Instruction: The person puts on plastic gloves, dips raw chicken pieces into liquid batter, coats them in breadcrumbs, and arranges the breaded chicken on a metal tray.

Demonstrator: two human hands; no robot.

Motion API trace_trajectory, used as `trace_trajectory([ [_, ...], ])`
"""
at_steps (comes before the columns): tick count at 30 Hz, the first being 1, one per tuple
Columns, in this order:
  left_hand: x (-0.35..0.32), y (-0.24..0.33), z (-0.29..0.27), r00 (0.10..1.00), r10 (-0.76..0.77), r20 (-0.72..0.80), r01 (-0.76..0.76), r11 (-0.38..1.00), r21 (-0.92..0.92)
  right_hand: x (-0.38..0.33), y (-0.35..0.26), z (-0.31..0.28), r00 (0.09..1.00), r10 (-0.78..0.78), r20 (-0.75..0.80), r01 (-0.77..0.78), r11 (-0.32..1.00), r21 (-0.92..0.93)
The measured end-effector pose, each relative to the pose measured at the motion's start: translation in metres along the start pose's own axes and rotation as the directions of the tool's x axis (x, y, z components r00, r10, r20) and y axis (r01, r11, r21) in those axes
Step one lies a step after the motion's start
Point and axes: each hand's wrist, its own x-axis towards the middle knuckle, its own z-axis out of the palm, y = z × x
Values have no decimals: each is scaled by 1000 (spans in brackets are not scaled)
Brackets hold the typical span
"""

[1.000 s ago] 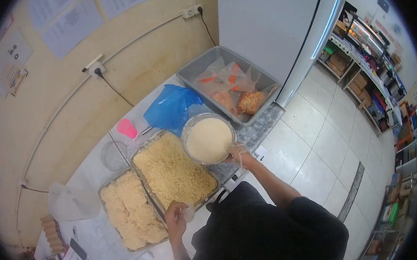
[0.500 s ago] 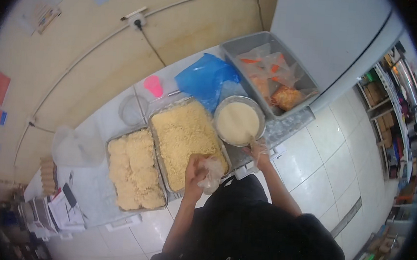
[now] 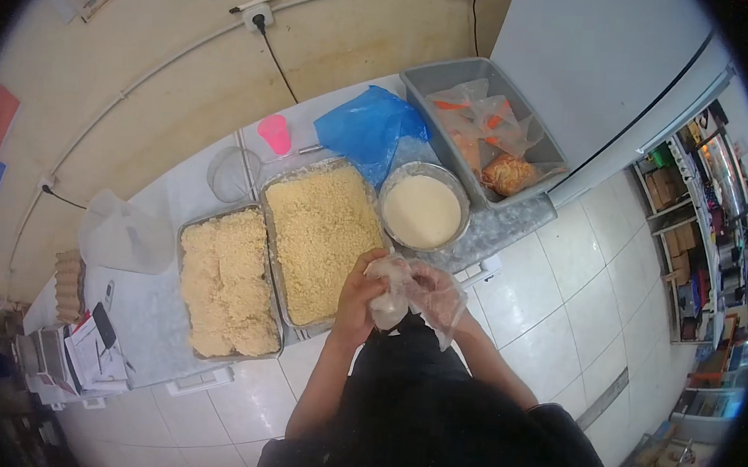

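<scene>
My left hand [image 3: 355, 300] is closed on a crumpled clear plastic glove [image 3: 390, 294], in front of my body. My right hand [image 3: 430, 281], covered by a loose clear plastic glove [image 3: 445, 312], is right beside it and touches the plastic; its fingers are partly hidden, so their closure is unclear. Just beyond my hands lie coarse yellow crumbs [image 3: 318, 221] filling a metal tray. Next to that tray stands a metal bowl [image 3: 425, 167] of smooth cream-coloured batter [image 3: 425, 213]. To the left, crumb-coated pieces [image 3: 225, 279] fill a second tray.
A grey bin [image 3: 414, 87] with bagged food stands at the back right, by a tall pale cabinet [image 3: 594, 67]. Behind the trays are a blue plastic bag [image 3: 368, 133], a pink cup [image 3: 273, 133] and a sieve [image 3: 232, 174]. Farther left sit a translucent tub [image 3: 127, 234], egg cartons [image 3: 68, 286] and papers.
My right hand has left the batter bowl's near edge and come left to meet my left hand. My left hand has risen slightly, still holding the crumpled glove. The view has shifted a little.
</scene>
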Motion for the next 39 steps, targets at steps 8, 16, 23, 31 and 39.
trace_trajectory([
  [8, -46, -9, 12, 995, 100, 19, -101, 995, 19, -45, -38, -24, 997, 6, 75, -56, 717, 694],
  [16, -129, -86, 52, 984, -71, 162, 58, 995, 83, -99, 23, -69, 975, -34, 219, -148, 637, 756],
  [23, -213, -155, 108, 953, 133, 271, -159, 984, 78, -176, 41, -131, 854, -243, 461, -93, 800, 593],
  [31, -264, -189, 175, 967, 43, 249, -123, 942, 313, -279, 1, -150, 826, -331, 457, -151, 651, 744],
  [39, -271, -205, 180, 754, 606, 253, -444, 188, 876, -340, -49, -151, 780, -354, 516, 322, 934, 154],
])
